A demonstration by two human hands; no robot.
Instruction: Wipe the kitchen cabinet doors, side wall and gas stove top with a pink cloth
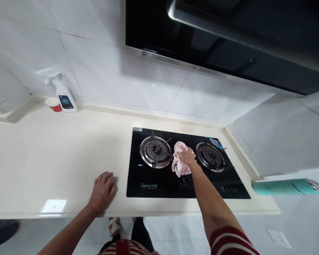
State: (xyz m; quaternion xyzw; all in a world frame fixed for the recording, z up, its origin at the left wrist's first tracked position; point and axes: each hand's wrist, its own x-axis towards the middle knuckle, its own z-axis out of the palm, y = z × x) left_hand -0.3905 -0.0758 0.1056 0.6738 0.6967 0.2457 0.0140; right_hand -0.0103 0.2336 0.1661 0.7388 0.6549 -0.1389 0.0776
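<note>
My right hand [186, 157] presses on a pale pink cloth [181, 168], its fingers gripping the bunched fabric. The cloth lies on the black glass gas stove [164, 187], between the left burner [156, 150] and the right burner [211, 156]. Part of the control knob in front of it shows below the cloth. My left hand [103, 189] rests on the cream countertop [77, 159], left of the stove, palm down with loosely bent fingers and nothing in it.
A black range hood [228, 46] hangs above the stove. At the back left, a white spray bottle [65, 95] stands beside a red-and-white paper cup [53, 103]. A turquoise cylinder [284, 186] is at the right end of the counter. A person's dark shoe [5, 230] shows at lower left.
</note>
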